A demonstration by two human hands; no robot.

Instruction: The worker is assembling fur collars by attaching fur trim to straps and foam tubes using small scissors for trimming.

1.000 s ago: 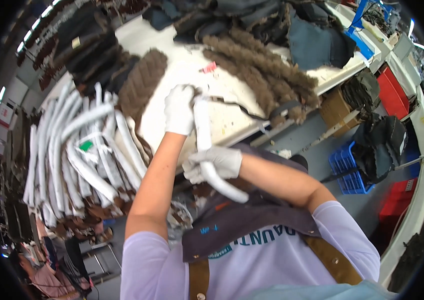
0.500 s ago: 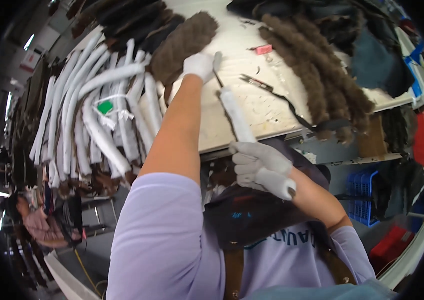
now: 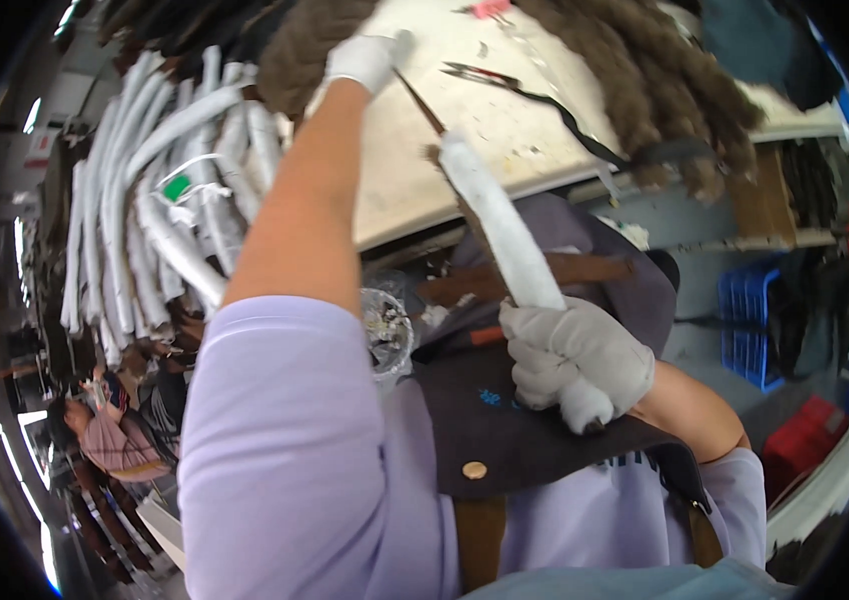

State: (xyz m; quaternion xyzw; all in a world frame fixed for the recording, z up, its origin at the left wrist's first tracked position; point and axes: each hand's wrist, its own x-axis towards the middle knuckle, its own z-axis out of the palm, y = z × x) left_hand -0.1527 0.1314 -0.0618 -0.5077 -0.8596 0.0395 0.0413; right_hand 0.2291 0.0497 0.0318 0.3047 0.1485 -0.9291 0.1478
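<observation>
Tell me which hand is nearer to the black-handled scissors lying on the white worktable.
Left. The left hand, in a white glove, reaches onto the white worktable just left of the black-handled scissors. The right hand grips a white padded tube lower down, off the table.

White gloves on hands [image 3: 577,355], white tube [image 3: 500,225], brown fur [image 3: 305,45].

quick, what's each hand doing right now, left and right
Left hand: closed on the end of a thin dark rod.
Right hand: closed around a white padded tube.
</observation>
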